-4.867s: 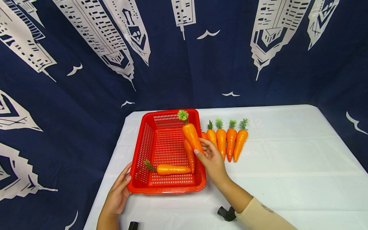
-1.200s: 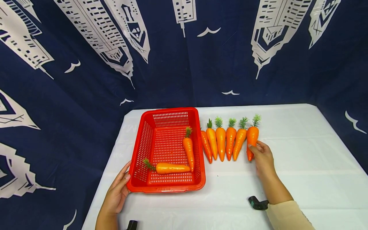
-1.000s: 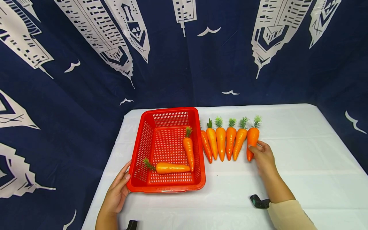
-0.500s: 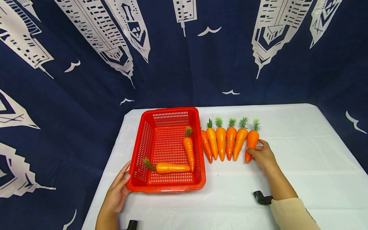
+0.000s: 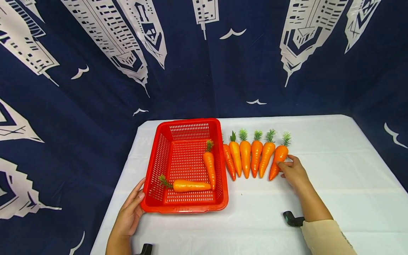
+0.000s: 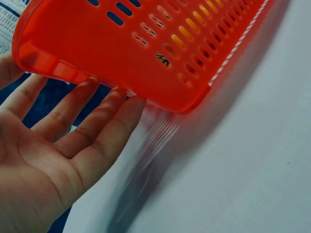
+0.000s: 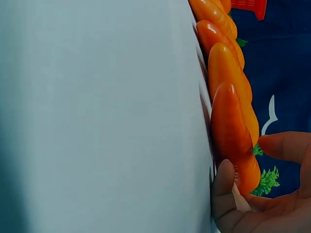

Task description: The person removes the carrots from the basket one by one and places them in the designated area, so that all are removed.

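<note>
My right hand (image 5: 294, 171) pinches an orange carrot (image 5: 280, 154) with a green top, the last on the right of a row, its tip slanting down to the left. In the right wrist view, the thumb and fingers lie on either side of that carrot (image 7: 231, 119). My left hand (image 5: 129, 214) rests at the lower left corner of a red perforated basket (image 5: 185, 209), and the left wrist view shows its fingers nearly straight along the rim. Inside the basket lie two carrots, one upright along the right side (image 5: 209, 168) and one crosswise (image 5: 191, 186) near the front.
Several carrots (image 5: 245, 157) stand side by side between the basket and the held one, tops away from me; the leftmost is partly hidden by the basket rim. A white cloth (image 5: 255, 219) covers the table. A dark blue curtain (image 5: 191, 88) hangs behind it.
The right hand took a carrot from over the basket to the right end of the row. In the last half second its top swung right and its tip left. The left hand stayed put.
</note>
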### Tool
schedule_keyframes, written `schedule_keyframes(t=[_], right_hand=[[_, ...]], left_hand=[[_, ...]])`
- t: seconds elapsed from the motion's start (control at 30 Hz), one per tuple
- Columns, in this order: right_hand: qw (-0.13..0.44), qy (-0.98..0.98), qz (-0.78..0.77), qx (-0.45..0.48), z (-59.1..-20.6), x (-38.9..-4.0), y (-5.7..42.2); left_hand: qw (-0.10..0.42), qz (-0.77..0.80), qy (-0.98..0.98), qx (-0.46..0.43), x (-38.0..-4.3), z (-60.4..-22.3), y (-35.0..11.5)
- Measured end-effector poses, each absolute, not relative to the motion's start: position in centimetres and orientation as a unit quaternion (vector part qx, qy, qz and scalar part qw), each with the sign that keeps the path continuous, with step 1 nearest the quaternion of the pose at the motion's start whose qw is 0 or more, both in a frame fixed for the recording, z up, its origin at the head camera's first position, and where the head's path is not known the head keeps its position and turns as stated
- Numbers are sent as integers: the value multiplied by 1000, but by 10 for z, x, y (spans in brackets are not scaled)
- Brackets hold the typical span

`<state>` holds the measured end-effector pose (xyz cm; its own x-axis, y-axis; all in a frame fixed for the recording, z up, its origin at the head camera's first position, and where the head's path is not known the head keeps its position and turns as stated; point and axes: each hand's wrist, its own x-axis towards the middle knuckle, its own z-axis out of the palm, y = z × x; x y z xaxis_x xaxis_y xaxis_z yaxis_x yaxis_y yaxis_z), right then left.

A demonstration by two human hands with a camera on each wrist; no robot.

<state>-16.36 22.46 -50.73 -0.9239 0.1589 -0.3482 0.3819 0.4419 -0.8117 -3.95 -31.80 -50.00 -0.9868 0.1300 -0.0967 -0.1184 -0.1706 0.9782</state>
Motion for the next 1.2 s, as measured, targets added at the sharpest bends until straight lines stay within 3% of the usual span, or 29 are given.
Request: schedule_keyframes(t=[0.5,1.2], right_hand=[[104,790,-590,126,-511,-165,223],[84,807,-560,165,-510,-165,230]], left_hand=[[81,764,639,0,-38,-501,-319],[82,765,639,1,-40,-501,-319]])
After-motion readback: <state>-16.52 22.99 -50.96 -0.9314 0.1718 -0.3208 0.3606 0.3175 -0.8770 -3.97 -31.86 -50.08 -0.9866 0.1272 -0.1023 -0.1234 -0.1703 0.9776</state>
